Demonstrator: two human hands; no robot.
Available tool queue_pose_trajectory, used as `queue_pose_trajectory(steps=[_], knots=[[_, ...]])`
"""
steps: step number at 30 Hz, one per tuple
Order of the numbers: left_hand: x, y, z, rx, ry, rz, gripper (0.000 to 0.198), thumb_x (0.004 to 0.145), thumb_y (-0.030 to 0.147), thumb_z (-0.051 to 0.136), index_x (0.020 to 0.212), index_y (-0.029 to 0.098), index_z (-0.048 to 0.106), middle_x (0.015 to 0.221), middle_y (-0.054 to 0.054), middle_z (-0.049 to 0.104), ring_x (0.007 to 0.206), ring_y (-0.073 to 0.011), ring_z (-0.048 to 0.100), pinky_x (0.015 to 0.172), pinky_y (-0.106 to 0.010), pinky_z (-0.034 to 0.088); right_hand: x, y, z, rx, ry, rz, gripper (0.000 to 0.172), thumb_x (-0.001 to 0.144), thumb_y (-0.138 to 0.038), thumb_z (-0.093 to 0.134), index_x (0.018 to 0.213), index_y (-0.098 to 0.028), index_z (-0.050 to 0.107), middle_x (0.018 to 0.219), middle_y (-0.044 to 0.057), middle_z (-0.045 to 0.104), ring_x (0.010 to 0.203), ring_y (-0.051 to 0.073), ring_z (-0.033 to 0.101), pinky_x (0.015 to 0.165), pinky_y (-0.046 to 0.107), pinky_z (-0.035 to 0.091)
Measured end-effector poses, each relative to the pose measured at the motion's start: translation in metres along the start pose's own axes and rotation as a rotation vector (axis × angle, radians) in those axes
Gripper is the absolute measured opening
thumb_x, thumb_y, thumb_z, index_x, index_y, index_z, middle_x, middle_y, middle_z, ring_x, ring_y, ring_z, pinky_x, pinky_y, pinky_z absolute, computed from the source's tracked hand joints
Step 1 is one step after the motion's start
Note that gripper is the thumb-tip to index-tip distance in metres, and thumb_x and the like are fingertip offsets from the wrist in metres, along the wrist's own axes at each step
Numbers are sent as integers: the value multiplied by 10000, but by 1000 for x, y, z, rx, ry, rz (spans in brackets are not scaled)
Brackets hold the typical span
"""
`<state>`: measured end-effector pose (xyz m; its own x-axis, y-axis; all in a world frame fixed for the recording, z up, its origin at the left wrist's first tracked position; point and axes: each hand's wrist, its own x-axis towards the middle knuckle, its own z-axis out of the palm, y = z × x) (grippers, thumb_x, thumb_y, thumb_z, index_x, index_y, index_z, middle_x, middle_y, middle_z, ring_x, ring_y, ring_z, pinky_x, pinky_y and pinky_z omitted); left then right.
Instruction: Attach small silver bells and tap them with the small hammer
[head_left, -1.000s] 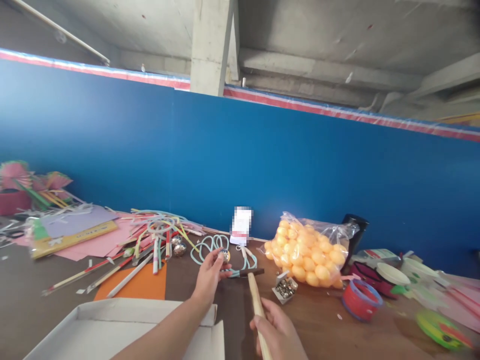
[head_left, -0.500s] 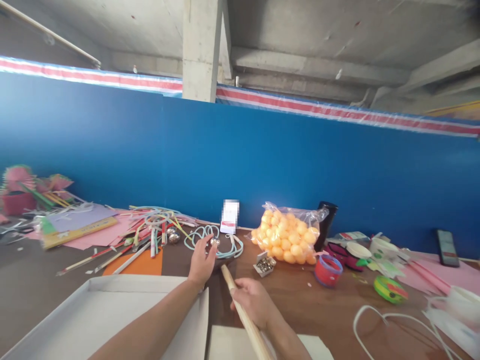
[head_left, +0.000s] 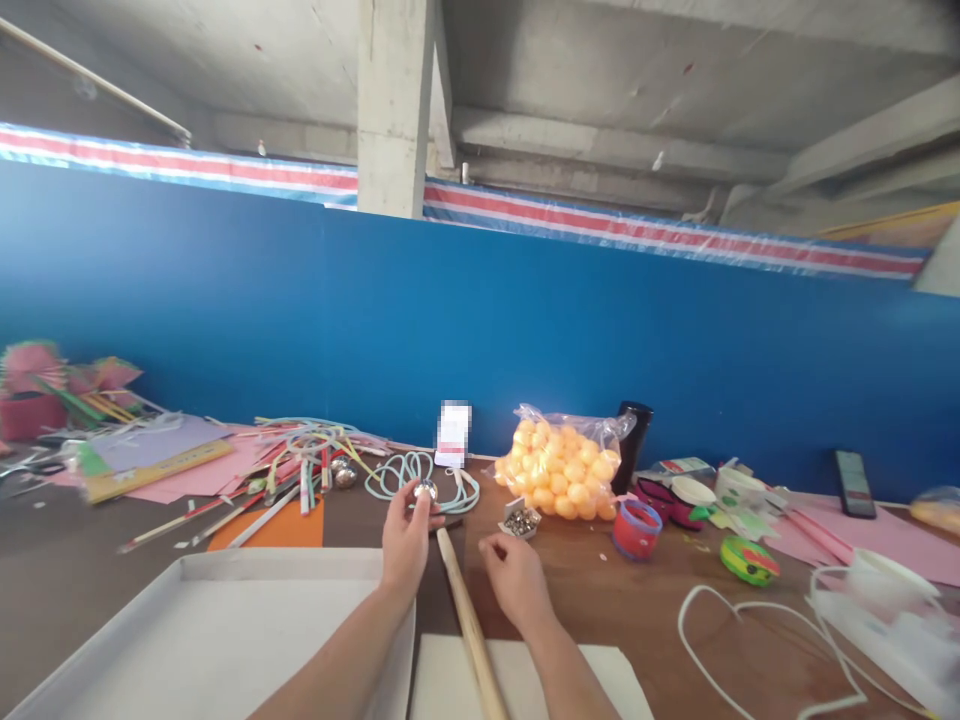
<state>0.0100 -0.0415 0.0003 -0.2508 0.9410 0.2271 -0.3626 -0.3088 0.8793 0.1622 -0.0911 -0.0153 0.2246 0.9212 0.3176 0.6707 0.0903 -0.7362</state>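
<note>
My left hand (head_left: 405,540) pinches a small shiny metal bell (head_left: 426,490) just above the brown table. A hammer lies on the table between my hands, and its wooden handle (head_left: 469,625) runs toward me. My right hand (head_left: 511,580) rests just right of the handle with its fingers curled, near a small open box of metal bits (head_left: 520,519). Pale blue cords (head_left: 409,470) lie coiled behind the bell.
A clear bag of orange balls (head_left: 559,478) and a black cup (head_left: 630,450) stand by the blue wall. A white tray (head_left: 187,640) sits front left, and coloured paper and sticks (head_left: 247,480) are at the left. A red tape roll (head_left: 636,530), a phone (head_left: 855,484) and white cord (head_left: 757,640) are on the right.
My right hand has let go of the hammer handle, which now lies on the table, and moved to its right. The view has tilted and shifted a little.
</note>
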Motion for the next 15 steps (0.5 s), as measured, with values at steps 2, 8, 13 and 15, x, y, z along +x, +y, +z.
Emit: queue_pose_trajectory(steps=[2, 8, 13, 15], knots=[[-4, -9, -2, 57, -27, 2, 482, 728, 428, 581, 1125, 167, 502, 929, -73, 566, 732, -157, 604, 615, -297, 541, 9, 8, -10, -3, 100, 45, 290, 806, -385, 434, 808, -203, 660, 813, 57, 695, 777, 218, 615, 684, 279, 416], [-10, -11, -8, 133, -164, 54, 505, 744, 432, 558, 1170, 169, 488, 936, -81, 571, 724, -150, 596, 607, -270, 534, 26, 37, -33, 1, 319, 195, 382, 816, -409, 386, 939, -148, 636, 946, 112, 680, 868, 244, 612, 754, 307, 436], [-8, -9, -10, 99, -136, -36, 510, 728, 452, 570, 1146, 169, 495, 896, -70, 582, 726, -157, 600, 618, -280, 540, 27, 37, -23, -63, 314, 189, 348, 811, -380, 408, 967, -177, 645, 971, 86, 664, 883, 216, 602, 748, 272, 427], [-7, -10, -10, 87, -134, -55, 515, 718, 457, 578, 1137, 168, 503, 878, -64, 584, 712, -154, 598, 609, -278, 540, 28, 35, -18, -114, 305, 196, 348, 807, -393, 416, 977, -186, 639, 962, 86, 648, 870, 211, 598, 725, 270, 423]])
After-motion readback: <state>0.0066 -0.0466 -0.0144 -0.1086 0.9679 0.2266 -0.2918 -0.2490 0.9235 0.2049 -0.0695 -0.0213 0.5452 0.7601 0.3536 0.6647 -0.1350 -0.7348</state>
